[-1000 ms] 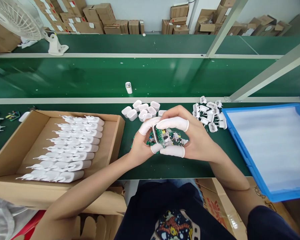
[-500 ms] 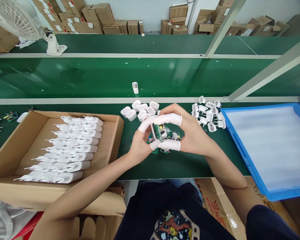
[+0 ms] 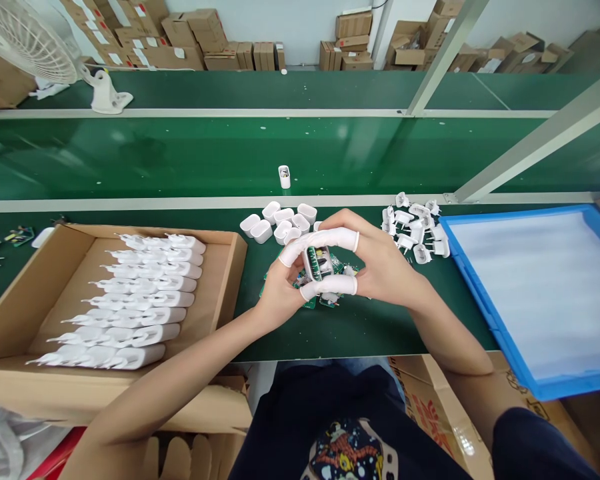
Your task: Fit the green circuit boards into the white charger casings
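Observation:
Between both hands, above the table's middle, is a white housing (image 3: 311,272) with a green circuit board (image 3: 322,262) inside its open end. My left hand (image 3: 285,280) grips the housing from the left. My right hand (image 3: 375,263), with white finger covers on thumb and forefinger, spans the same piece from above and below. Loose circuit boards (image 3: 330,299) lie beneath the hands, partly hidden. White empty housings (image 3: 261,231) stand just behind. To the right rear lies a pile of white plug parts (image 3: 417,230).
At the left a cardboard box (image 3: 235,273) holds rows of white plugs (image 3: 145,300). A blue-rimmed tray (image 3: 485,313) lies at the right. One white unit (image 3: 285,177) stands beyond the rail. A fan (image 3: 105,93) is clipped at the back left, and a metal post (image 3: 535,147) slants at the right.
My right fingers have shifted slightly left around the housing, and the board's parts now show less outside its opening. The view has moved slightly.

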A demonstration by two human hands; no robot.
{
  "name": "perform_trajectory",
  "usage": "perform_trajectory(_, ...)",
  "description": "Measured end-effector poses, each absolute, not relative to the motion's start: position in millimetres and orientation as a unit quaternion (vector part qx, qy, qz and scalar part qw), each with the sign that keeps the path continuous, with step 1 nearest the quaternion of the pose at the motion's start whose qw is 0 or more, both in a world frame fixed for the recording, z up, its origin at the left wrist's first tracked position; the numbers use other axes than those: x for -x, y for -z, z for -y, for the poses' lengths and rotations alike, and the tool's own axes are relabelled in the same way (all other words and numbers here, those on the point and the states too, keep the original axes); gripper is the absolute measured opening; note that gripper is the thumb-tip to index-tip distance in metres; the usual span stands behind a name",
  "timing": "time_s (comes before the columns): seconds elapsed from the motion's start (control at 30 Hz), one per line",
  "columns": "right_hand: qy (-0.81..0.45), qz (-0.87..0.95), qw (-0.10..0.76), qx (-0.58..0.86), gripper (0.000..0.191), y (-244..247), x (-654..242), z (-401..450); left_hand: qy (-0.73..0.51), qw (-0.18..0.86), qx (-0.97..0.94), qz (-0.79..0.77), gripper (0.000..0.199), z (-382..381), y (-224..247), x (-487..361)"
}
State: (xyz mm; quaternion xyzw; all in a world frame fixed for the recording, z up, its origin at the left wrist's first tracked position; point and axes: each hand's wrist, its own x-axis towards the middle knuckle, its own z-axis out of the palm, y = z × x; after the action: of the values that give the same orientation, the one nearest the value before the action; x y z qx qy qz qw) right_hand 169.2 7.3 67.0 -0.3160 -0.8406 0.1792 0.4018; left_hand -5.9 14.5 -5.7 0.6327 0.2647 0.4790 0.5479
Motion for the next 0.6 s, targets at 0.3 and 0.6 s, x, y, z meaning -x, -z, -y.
perform_trajectory(0.3, -0.156, 0.843, 0.397, 0.329, 0.041, -62.3, -167.5, -6.9, -0.487, 0.552, -0.623, -0.265, 0.069, -15.2, 6.1, 6.7)
perform_trajectory(0.6, -0.153, 0.848, 0.384, 0.332, 0.044, -64.9, -168.2, -3.0, -0.491, 0.549, -0.628, -0.25, 0.072, -15.0, 6.1, 6.9)
